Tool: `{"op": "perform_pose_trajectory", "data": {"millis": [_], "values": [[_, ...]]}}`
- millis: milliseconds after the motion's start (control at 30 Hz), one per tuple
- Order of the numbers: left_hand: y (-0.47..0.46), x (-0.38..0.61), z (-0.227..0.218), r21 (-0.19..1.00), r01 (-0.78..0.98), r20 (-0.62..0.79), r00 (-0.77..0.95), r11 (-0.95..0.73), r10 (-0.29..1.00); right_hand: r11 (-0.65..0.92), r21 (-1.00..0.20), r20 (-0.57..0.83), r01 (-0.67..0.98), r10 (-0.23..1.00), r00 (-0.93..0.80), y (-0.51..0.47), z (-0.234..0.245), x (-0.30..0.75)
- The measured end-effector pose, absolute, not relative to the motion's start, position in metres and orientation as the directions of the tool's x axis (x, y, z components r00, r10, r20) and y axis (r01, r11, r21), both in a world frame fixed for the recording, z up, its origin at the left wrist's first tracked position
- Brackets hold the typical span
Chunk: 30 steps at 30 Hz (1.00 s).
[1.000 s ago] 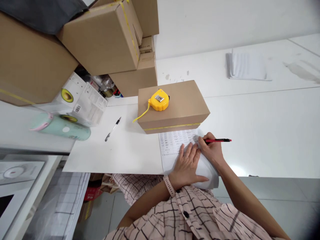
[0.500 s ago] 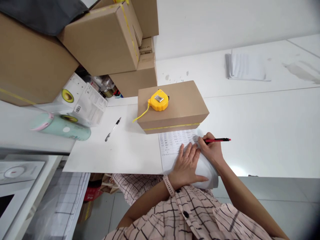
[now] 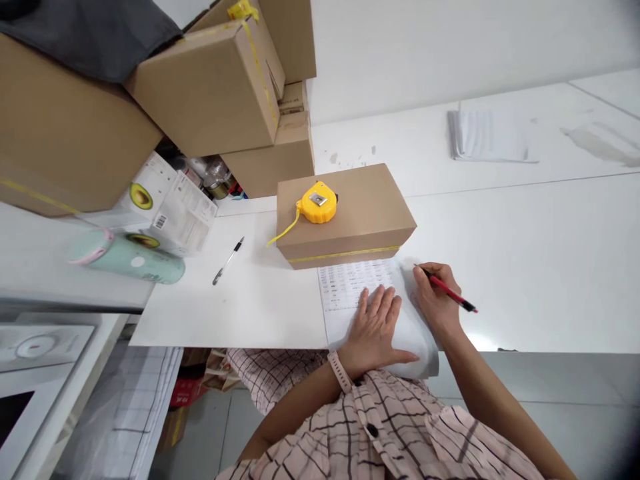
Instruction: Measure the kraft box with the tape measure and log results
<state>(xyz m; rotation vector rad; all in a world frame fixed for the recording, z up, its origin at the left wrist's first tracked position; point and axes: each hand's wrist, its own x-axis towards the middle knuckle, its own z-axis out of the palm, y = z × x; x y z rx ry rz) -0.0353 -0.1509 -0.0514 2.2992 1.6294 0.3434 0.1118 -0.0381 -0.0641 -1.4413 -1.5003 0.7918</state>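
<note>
My left hand [image 3: 375,328] lies flat with spread fingers on a sheet of paper [image 3: 345,327] covered at the top with rows of small writing. Beside it, at the paper's right edge, my right hand [image 3: 437,297] is closed around a red and black pen [image 3: 447,289], its tip pointing up and left. Just beyond the paper stands a brown cardboard box [image 3: 350,223] with yellow tape along its front. On top of the box rests a yellow tape measure [image 3: 319,203], a short length of its tape hanging over the left edge.
A clear pen [image 3: 228,261] lies left of the box. A mint-green bottle [image 3: 130,257], an avocado-printed carton [image 3: 173,207] and stacked cardboard boxes [image 3: 205,93] crowd the left side. Folded papers [image 3: 493,135] lie at the back right of the white table [image 3: 525,253].
My right hand has moved right, away from the written rows, and the pen has swung so its back end points down and right. My left hand stays on the paper.
</note>
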Motion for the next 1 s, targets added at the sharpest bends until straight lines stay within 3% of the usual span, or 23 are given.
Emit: {"op": "perform_pose_trajectory", "data": {"millis": [67,167,233,300,433,500,600,667,800,867,933,1000], "values": [[-0.152,-0.036,-0.056,0.409,0.855,0.058,0.325,-0.319,0.944,0.245,-0.801,0.27,0.547,0.962,-0.036,-0.037,-0.065,0.127],[-0.15,-0.043,-0.055,0.485,0.819,0.228,0.222,-0.308,0.948,0.412,-0.547,0.383,0.729,0.897,-0.22,-0.032,-0.072,0.149],[-0.144,-0.057,-0.041,0.507,0.81,0.405,0.078,-0.295,0.911,0.422,-0.411,0.402,0.808,0.88,-0.255,-0.028,-0.079,0.158],[-0.132,-0.079,-0.016,0.468,0.842,0.586,-0.069,-0.268,0.807,0.405,-0.362,0.422,0.84,0.875,-0.24,-0.025,-0.084,0.16],[-0.092,-0.134,0.04,0.339,0.938,0.804,-0.249,-0.073,0.539,0.369,-0.431,0.436,0.823,0.884,-0.167,-0.024,-0.086,0.156],[-0.071,-0.158,0.056,0.349,0.937,0.759,-0.292,0.015,0.582,0.354,-0.486,0.434,0.799,0.891,-0.131,-0.024,-0.085,0.155],[-0.047,-0.18,0.06,0.394,0.916,0.556,-0.306,0.079,0.773,0.337,-0.525,0.429,0.781,0.898,-0.1,-0.025,-0.085,0.156],[-0.04,-0.186,0.057,0.426,0.901,0.481,-0.306,0.086,0.822,0.325,-0.528,0.422,0.785,0.902,-0.09,-0.024,-0.085,0.157],[-0.048,-0.181,0.055,0.493,0.869,0.537,-0.329,0.027,0.777,0.302,-0.553,0.429,0.777,0.902,-0.046,-0.023,-0.083,0.156],[-0.066,-0.17,0.058,0.592,0.803,0.539,-0.326,-0.074,0.776,0.289,-0.591,0.478,0.753,0.878,0.037,-0.029,-0.074,0.152],[-0.092,-0.153,0.06,0.702,0.679,0.507,-0.265,-0.214,0.82,0.272,-0.695,0.477,0.666,0.867,0.144,-0.044,-0.059,0.144],[-0.122,-0.132,0.058,0.75,0.592,0.454,-0.137,-0.294,0.881,0.204,-0.87,0.304,0.449,0.939,0.163,-0.066,-0.039,0.133]]}}
